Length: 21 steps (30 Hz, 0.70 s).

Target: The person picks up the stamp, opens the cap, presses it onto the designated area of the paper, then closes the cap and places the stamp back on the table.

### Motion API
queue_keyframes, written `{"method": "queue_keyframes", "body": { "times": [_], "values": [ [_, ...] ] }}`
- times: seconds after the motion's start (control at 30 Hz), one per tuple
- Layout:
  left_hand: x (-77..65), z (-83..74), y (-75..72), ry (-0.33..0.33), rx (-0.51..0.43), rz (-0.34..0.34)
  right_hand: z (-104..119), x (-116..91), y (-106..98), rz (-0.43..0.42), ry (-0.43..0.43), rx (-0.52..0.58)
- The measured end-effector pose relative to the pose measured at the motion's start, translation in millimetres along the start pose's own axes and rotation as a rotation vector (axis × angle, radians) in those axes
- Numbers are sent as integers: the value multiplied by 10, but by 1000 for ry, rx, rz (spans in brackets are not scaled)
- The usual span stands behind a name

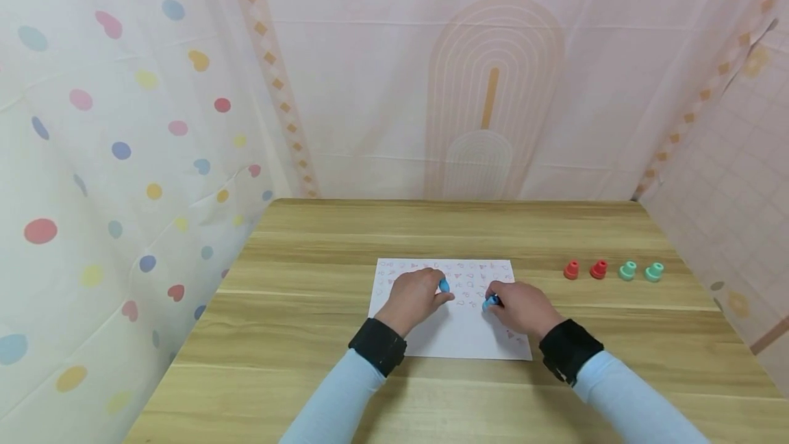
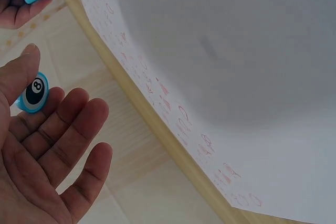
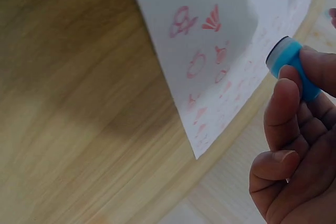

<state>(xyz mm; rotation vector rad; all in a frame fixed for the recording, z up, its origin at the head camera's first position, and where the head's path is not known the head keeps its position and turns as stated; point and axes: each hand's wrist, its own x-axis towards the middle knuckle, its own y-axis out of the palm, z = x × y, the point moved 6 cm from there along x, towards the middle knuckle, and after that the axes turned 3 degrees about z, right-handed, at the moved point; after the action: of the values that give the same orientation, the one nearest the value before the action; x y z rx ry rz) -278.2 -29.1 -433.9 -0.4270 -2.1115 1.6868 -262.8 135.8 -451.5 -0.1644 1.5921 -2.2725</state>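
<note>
Over the paper's upper middle, my left hand [image 1: 411, 299] pinches a round blue stamp cap [image 2: 34, 93] between thumb and forefinger. A black-and-white 8 picture faces out from it; the other fingers spread loosely. My right hand [image 1: 524, 307], over the paper's right side, grips a small blue stamp [image 3: 287, 64] with thumb and curled fingers. A pale ring with a dark end shows on that stamp. Beneath both hands lies a white sheet of paper [image 1: 456, 344], printed with rows of small red and purple marks along its upper part and a few at lower right.
Two red stamps [image 1: 571, 270] and two green stamps [image 1: 627, 270] stand in a row on the wooden table [image 1: 277, 362], right of the paper. A patterned curtain [image 1: 370, 88] hangs behind the table's far edge and along its sides.
</note>
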Motion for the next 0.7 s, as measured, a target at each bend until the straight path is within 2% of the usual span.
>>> {"method": "queue_keyframes", "body": {
  "times": [0.37,0.5,0.7],
  "values": [
    [-11,4,6,-15,-1,8,-31,-27,103,69,29,-5],
    [-11,3,3,-19,2,8,-23,-28,119,75,11,-23],
    [-14,22,22,-22,-4,8,15,-25,137,35,-56,-109]
  ]
}}
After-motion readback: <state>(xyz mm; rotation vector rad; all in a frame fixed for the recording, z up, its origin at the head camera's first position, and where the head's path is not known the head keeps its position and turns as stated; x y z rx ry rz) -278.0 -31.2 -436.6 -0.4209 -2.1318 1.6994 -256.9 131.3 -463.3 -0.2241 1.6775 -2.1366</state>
